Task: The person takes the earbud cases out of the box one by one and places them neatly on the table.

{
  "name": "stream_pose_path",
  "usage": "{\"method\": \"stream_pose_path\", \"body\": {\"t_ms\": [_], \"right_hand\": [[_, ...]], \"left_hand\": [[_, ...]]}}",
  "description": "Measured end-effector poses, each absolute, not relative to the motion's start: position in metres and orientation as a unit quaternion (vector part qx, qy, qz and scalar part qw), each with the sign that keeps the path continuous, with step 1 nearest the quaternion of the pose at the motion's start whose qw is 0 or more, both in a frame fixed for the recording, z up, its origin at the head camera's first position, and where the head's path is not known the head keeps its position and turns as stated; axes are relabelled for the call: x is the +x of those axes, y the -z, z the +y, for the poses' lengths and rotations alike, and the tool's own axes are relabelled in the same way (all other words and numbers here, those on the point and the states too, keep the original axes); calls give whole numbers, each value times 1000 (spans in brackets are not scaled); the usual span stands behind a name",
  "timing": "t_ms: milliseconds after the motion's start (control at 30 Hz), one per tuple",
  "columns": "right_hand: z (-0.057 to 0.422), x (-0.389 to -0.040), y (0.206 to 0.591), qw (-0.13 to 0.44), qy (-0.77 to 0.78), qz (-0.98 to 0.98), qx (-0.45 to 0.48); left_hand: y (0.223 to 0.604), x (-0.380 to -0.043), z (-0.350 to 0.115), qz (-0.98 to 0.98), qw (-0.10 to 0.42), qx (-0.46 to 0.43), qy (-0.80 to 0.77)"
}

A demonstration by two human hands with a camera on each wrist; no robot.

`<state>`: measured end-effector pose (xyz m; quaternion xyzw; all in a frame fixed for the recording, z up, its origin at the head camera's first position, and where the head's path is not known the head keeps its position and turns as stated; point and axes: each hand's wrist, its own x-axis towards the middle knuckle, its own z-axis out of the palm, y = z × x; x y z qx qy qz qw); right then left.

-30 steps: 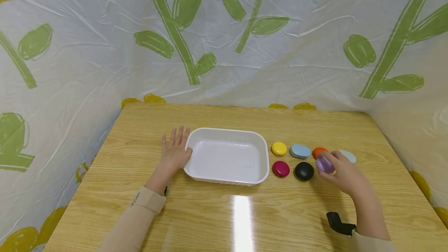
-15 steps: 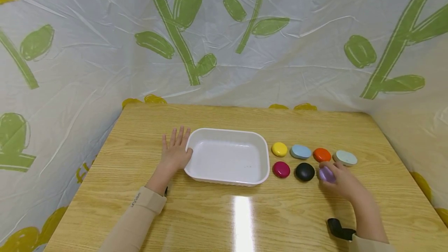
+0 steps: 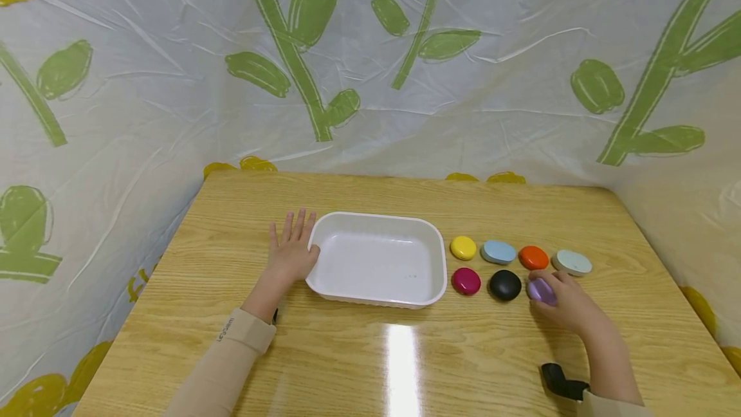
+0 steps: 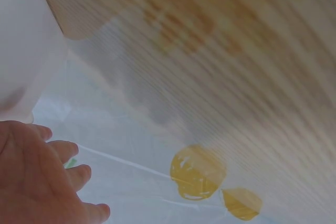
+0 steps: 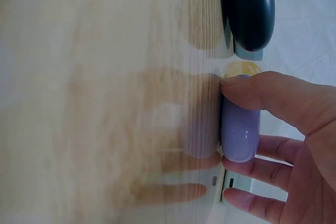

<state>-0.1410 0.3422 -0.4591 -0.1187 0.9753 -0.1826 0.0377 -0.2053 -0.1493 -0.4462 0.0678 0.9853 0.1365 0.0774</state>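
My right hand (image 3: pixel 570 304) pinches a smooth purple pebble-shaped piece (image 3: pixel 541 291) between thumb and fingers, down at the tabletop. In the right wrist view the thumb lies across one part of the purple piece (image 5: pixel 240 129), with fingertips at its other end. To its left sits a round black piece (image 3: pixel 505 285), then a crimson one (image 3: pixel 466 281). Behind them runs a row of yellow (image 3: pixel 463 248), light blue (image 3: pixel 498 251), orange-red (image 3: pixel 533 258) and pale green (image 3: pixel 572 262) pieces. My left hand (image 3: pixel 289 258), fingers straight and spread, rests its thumb at the left rim of a white tray (image 3: pixel 376 302).
The wooden table (image 3: pixel 324 365) has its back edge against a white flowered sheet (image 3: pixel 463 114), which also hangs at both sides. A black strap piece (image 3: pixel 561 381) sticks out from the right wrist.
My right hand has moved slightly right and toward me, lowering the purple piece beside the black one. The orange-red and pale green pieces are now uncovered. The left hand stays put.
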Motion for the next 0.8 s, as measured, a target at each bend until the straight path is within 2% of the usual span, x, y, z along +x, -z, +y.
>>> {"method": "stream_pose_path", "body": {"t_ms": [500, 667, 800], "right_hand": [[340, -141, 450, 54, 171, 975, -128], [336, -147, 426, 66, 156, 976, -138], [334, -159, 396, 36, 154, 976, -152]], "left_hand": [[446, -207, -151, 983, 83, 71, -150], [444, -205, -154, 980, 69, 83, -164], [440, -208, -156, 977, 62, 97, -177]]}}
